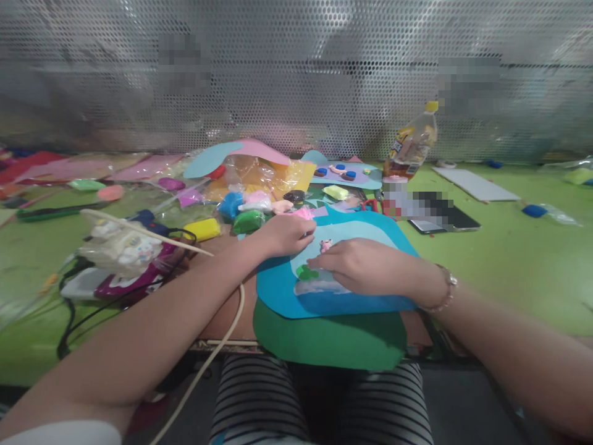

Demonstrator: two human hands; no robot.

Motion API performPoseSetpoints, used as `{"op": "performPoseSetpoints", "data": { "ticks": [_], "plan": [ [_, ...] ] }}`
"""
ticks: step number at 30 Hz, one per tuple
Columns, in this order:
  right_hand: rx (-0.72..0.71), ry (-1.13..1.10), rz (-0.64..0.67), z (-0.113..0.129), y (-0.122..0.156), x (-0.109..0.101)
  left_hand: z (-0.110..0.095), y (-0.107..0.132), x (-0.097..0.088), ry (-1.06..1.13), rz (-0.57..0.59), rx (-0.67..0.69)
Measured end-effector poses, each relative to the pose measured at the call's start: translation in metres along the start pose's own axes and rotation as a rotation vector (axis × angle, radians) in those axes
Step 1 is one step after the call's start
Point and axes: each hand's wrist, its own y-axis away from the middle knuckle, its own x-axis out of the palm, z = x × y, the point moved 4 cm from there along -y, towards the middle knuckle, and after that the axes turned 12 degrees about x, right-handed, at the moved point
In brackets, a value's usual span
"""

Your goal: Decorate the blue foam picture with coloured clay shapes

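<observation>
At the left side of the green table point(500, 259), a long green tool point(60, 212) lies flat, and a clear bag with a cartoon print point(134, 250) rests nearer the front edge, with a cream cord point(241, 303) running off the front edge. To its right sit a yellow packet point(202, 229), a blue packet point(230, 206) and a green packet point(249, 221). The left hand point(288, 235) is positioned over the upper left part of a blue sheet point(278, 290), fingers curled; whether they grip anything cannot be determined. The blue sheet lies at the centre, on top of a green sheet point(328, 343) that extends toward the person's lap. Green clay point(306, 272) is located on the pale area of the blue sheet, with a small pink figure point(326, 245) above and to the right of it. The right hand point(354, 266) extends its index finger to the green clay; its other fingers are folded, and their grip cannot be determined. Farther right stand a bottle point(412, 145) with a yellow cap, a flat white board point(477, 184) and a small blue lump point(534, 211).
</observation>
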Motion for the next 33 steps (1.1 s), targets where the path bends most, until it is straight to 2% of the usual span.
{"op": "performPoseSetpoints", "data": {
  "ticks": [6,16,22,28,33],
  "plan": [
    [-0.002,0.035,0.059,0.001,0.002,0.002,0.0,0.0,0.0,-0.021,-0.018,0.015],
    [-0.014,-0.046,0.029,-0.006,-0.002,0.001,-0.001,0.0,-0.001,-0.01,-0.004,-0.001],
    [0.052,-0.073,-0.071,-0.004,-0.004,-0.001,0.0,0.0,-0.001,-0.009,0.012,-0.008],
    [-0.039,-0.022,-0.041,0.0,-0.006,0.008,-0.001,0.0,-0.002,-0.011,0.004,-0.007],
    [-0.052,-0.022,-0.035,-0.002,-0.006,0.012,-0.002,0.0,-0.002,-0.013,-0.006,-0.001]
  ]
}}
